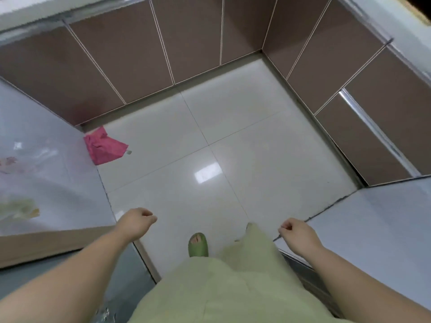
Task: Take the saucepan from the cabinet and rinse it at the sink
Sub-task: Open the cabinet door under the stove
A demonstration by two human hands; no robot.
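Note:
I look down at a kitchen floor. Brown base cabinets (144, 54) with closed doors run along the far wall and turn down the right side (363, 106). No saucepan and no sink are in view. My left hand (137, 221) hangs low at the left, fingers curled in, holding nothing. My right hand (296, 233) hangs low at the right in a loose fist, also holding nothing. Both hands are well short of the cabinet doors.
White glossy floor tiles (221, 148) fill the middle. A pink crumpled bag (102, 146) lies on the floor by the left cabinet corner. A pale countertop edge (14, 10) runs above the cabinets. My foot in a green slipper (198, 244) stands below centre. Pale surfaces flank both sides.

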